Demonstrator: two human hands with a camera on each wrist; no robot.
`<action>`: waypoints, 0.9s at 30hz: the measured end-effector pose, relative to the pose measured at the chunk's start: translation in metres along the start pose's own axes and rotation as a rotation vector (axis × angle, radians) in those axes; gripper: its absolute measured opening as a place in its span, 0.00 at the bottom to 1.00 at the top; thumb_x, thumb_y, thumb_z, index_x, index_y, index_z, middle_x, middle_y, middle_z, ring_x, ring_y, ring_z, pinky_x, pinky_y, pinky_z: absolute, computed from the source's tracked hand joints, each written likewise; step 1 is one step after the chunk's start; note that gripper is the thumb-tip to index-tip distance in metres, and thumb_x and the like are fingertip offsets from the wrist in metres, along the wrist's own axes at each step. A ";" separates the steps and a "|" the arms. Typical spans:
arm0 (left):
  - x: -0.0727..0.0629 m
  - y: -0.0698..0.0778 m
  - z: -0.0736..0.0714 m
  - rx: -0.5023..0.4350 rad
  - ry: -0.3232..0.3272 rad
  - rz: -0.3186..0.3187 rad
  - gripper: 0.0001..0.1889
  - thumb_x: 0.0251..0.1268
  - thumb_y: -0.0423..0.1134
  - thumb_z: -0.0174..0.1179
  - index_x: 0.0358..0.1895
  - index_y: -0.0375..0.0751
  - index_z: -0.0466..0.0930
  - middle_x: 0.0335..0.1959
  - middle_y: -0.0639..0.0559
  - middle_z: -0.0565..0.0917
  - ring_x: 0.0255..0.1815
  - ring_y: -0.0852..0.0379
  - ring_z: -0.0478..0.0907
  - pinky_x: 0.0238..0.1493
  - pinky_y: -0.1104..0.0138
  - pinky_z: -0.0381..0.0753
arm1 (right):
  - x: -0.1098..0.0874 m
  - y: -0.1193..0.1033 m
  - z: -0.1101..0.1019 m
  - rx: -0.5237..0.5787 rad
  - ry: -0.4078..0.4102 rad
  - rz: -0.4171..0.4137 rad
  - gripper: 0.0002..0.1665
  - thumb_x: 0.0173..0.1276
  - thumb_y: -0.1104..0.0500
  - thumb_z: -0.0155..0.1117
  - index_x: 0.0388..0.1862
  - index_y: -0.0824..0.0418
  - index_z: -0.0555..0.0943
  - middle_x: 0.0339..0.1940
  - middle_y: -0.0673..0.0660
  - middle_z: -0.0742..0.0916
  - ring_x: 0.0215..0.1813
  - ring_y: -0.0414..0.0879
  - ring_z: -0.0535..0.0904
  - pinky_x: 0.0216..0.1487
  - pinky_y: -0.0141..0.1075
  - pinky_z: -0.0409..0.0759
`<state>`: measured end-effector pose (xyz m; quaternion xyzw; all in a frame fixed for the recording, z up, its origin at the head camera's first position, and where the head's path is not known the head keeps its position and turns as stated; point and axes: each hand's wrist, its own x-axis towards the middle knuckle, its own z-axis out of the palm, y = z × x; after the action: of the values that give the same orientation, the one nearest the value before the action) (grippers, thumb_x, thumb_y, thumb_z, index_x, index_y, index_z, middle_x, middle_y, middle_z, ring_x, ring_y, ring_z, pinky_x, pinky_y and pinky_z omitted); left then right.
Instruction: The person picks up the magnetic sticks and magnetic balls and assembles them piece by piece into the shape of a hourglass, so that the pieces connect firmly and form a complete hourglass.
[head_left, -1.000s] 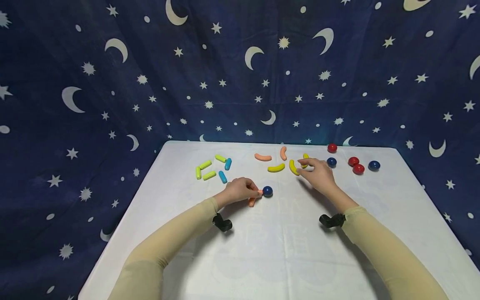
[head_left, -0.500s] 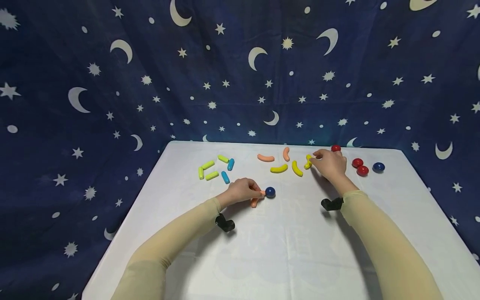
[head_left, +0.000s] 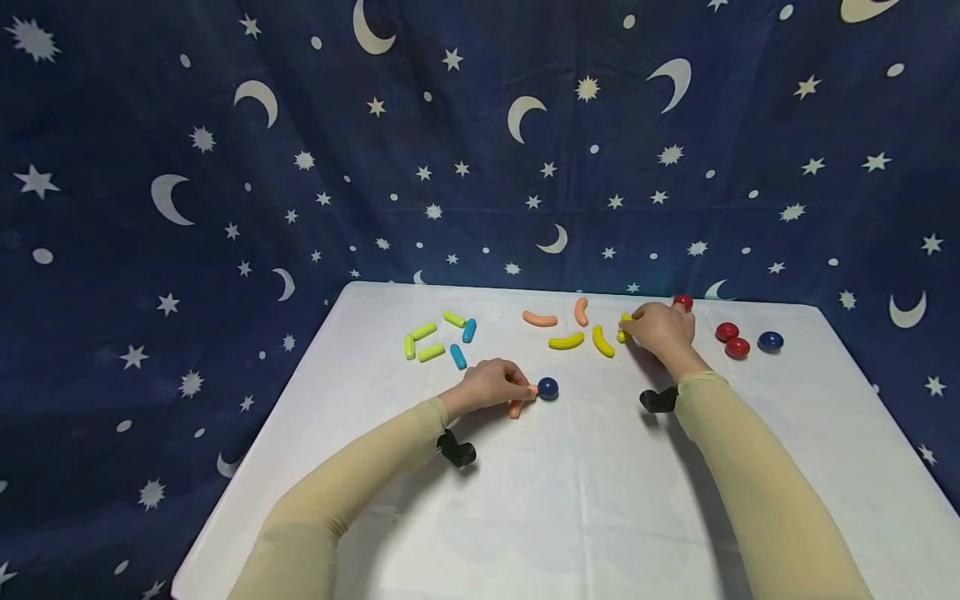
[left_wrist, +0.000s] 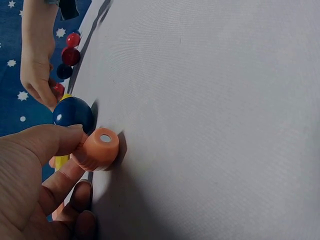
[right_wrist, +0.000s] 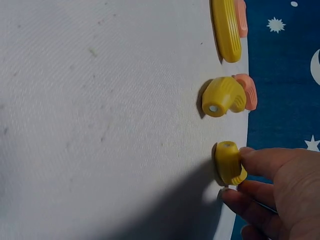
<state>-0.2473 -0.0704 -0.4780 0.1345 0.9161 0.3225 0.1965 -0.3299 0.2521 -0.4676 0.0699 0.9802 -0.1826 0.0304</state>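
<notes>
My left hand (head_left: 495,383) pinches a curved orange magnetic rod (left_wrist: 102,150) between thumb and fingers, low over the white table. A dark blue ball (head_left: 548,388) sits at the rod's far end. A second orange length (head_left: 515,410) shows below the fingers in the head view. At the back of the table, my right hand (head_left: 662,329) pinches a curved yellow magnetic rod (right_wrist: 228,162), thumb on one side and fingertips on the other. Two more yellow rods (head_left: 566,341) lie left of that hand, with two orange ones (head_left: 540,319) behind them.
Several lime green rods (head_left: 431,352) and two blue rods (head_left: 458,357) lie at the back left of the white table (head_left: 525,517). Red balls (head_left: 738,348) and a blue ball (head_left: 770,342) rest at the right. A starry cloth (head_left: 480,125) hangs behind.
My right hand has moved right, past the middle yellow rod, and taken hold of the rightmost one. My left hand keeps its pinch on the orange rod beside the blue ball.
</notes>
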 end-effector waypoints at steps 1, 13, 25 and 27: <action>0.000 0.000 0.000 0.003 0.001 -0.001 0.13 0.64 0.59 0.69 0.36 0.56 0.86 0.31 0.60 0.84 0.35 0.58 0.77 0.44 0.61 0.70 | 0.000 -0.001 0.000 0.001 -0.006 -0.003 0.28 0.67 0.47 0.69 0.54 0.68 0.84 0.45 0.63 0.87 0.52 0.64 0.67 0.55 0.59 0.61; 0.001 0.001 0.000 0.027 0.005 0.001 0.11 0.63 0.58 0.69 0.37 0.57 0.86 0.32 0.62 0.84 0.36 0.58 0.77 0.47 0.59 0.68 | 0.001 -0.001 0.003 0.011 -0.037 -0.026 0.25 0.67 0.49 0.70 0.53 0.67 0.86 0.44 0.61 0.88 0.52 0.64 0.68 0.56 0.60 0.61; 0.000 -0.001 0.001 0.009 0.004 0.000 0.11 0.64 0.58 0.69 0.36 0.57 0.86 0.32 0.61 0.84 0.35 0.59 0.77 0.45 0.60 0.69 | -0.005 -0.005 0.007 0.041 0.002 -0.009 0.21 0.66 0.52 0.70 0.49 0.67 0.86 0.39 0.61 0.87 0.50 0.64 0.68 0.54 0.60 0.62; 0.000 -0.001 0.000 0.010 0.006 0.002 0.11 0.64 0.58 0.68 0.36 0.56 0.86 0.32 0.62 0.84 0.35 0.59 0.77 0.45 0.60 0.69 | -0.006 -0.006 0.006 0.054 0.031 -0.030 0.22 0.66 0.52 0.69 0.51 0.67 0.85 0.41 0.61 0.87 0.51 0.63 0.68 0.54 0.59 0.61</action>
<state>-0.2475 -0.0707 -0.4786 0.1353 0.9181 0.3186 0.1930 -0.3248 0.2431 -0.4709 0.0590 0.9762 -0.2082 0.0105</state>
